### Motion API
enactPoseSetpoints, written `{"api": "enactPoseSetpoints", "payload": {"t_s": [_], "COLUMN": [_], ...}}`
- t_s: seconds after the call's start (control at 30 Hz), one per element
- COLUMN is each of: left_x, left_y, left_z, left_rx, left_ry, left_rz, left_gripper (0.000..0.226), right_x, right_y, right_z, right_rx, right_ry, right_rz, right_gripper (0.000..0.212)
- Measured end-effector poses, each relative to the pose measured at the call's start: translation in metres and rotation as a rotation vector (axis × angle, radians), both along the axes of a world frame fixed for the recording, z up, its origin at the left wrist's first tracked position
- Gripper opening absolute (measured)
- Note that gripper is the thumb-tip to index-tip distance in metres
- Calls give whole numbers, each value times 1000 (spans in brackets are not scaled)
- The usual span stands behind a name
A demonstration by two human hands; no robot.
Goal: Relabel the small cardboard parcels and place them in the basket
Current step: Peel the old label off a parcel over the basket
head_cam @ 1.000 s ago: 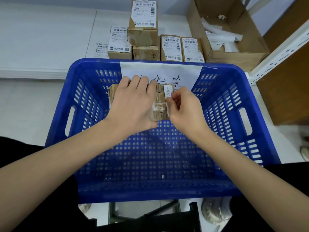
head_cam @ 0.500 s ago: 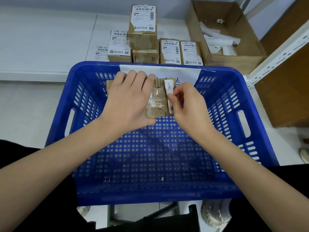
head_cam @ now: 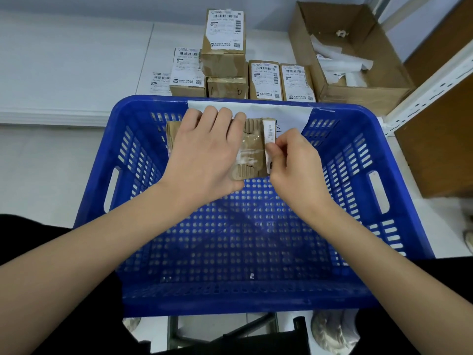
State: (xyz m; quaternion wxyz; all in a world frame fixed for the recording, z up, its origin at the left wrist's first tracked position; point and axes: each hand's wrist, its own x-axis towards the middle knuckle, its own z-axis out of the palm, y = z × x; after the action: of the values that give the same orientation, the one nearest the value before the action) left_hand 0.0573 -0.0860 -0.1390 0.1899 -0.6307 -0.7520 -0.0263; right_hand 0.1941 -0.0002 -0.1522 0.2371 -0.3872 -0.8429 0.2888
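My left hand (head_cam: 204,152) is clamped over a parcel (head_cam: 252,149), palm across its top and fingers curled over the far edge, holding it above the far end of the basket (head_cam: 358,160). My right hand (head_cam: 294,162) has thumb and forefinger pressed together on a white label (head_cam: 269,142) that runs down the parcel's right edge; the strip is narrow and its print is too small for me to read. The parcel is worn cardboard with clear tape across its face, and I see corrugation showing along the torn near and far edges.

Below my hands the blue basket's perforated floor holds only a small white scrap (head_cam: 252,275) near the front wall. A white sheet (head_cam: 281,112) with dark handwriting hangs over the basket's far rim, partly hidden by the parcel.

Beyond the basket, on the white table (head_cam: 76,73), more parcels (head_cam: 279,80) stand in a row, each with a barcoded label, and one is stacked on another in the middle. A loose label (head_cam: 160,82) lies flat just to the left of them. To the right sits an open box (head_cam: 358,80) holding crumpled white backing paper (head_cam: 340,60).
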Motion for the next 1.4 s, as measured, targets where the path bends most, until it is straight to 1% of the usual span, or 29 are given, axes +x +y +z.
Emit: {"api": "enactPoseSetpoints", "payload": {"t_s": [0.2,0.33,0.57,0.67,0.8,0.93,1.0,1.07,1.1,1.17,1.23,1.37,1.4], "left_x": [-7,-11,-16,-16,-14,-12,-17,-21,-21,-17,-12,-8,-7], "left_y": [0,2,1,1,1,0,0,-2,-3,-4,-4,-3,-3], "left_z": [-2,-1,5,4,3,6,7,7,6,4,-1,-6,-6], "left_rx": [-30,-50,-38,-29,-54,-137,-182,-183,-157,-110,-108,-129,-131], "left_ry": [-47,-74,-61,-108,-195,-250,-212,-131,-121,-144,-136,-130,-133], "left_rz": [-11,-35,-62,-50,-22,-1,24,13,11,13,6,-7,-8], "left_gripper": [90,92,98,97,101,106,105,103,101,98,97,96,96], "right_x": [1,7,11,13,14,15,18,21,22,23,22,15,13], "right_y": [7,14,16,16,18,18,23,30,33,34,28,17,16], "right_z": [5,5,7,7,8,10,18,28,31,32,28,22,21], "right_rx": [-230,-390,-649,-741,-760,-786,-810,-756,-731,-722,-728,-752,-756], "right_ry": [117,171,359,420,453,487,553,531,502,444,391,418,427], "right_rz": [11,32,89,105,108,105,72,45,43,58,82,103,110], "right_gripper": [17,22,26,25,25,26,24,20,19,18,15,8,11]}}
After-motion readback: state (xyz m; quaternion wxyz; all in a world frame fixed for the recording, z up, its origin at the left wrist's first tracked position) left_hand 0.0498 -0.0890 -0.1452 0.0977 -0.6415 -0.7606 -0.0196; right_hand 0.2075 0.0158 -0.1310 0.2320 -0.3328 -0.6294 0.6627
